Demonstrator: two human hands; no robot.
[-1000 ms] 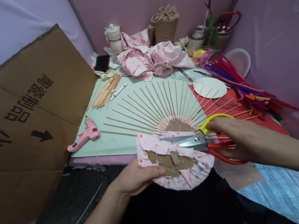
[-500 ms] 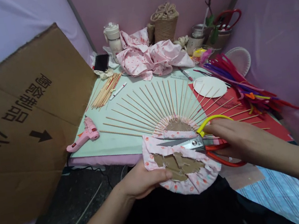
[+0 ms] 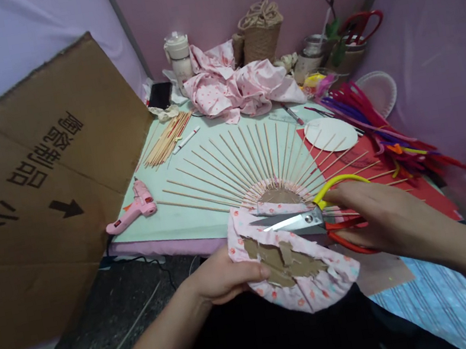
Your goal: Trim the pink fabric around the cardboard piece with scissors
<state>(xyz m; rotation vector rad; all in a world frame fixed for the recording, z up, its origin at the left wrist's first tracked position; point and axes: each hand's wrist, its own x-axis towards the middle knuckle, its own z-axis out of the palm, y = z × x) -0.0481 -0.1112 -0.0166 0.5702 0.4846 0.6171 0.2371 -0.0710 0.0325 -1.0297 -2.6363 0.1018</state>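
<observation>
My left hand (image 3: 228, 274) grips the left end of a half-round cardboard piece (image 3: 283, 271) wrapped in pink printed fabric (image 3: 309, 299), its thumb on top and its fingers hidden beneath. Bare brown cardboard shows through the middle, with ragged fabric edges round it. In my right hand (image 3: 366, 214) is a pair of scissors (image 3: 308, 219) with one yellow and one red handle loop. Their blades point left along the straight upper edge of the wrapped piece, slightly parted. Just beyond lies a fan of thin wooden sticks (image 3: 234, 159), spreading from a fabric-edged cardboard half-round (image 3: 279, 195).
On the left stand a large cardboard sheet (image 3: 40, 232) and a pink glue gun (image 3: 141, 200). Farther back are loose sticks (image 3: 168, 139), crumpled pink fabric (image 3: 241, 92), a bottle (image 3: 179, 57) and a twine roll (image 3: 262, 31). Pipe cleaners (image 3: 367, 115) and a white oval (image 3: 330, 134) lie right.
The wrapped piece has tilted, its right end moving lower and to the right. The scissors have shifted slightly right, still in my right hand. The whole view has moved a little.
</observation>
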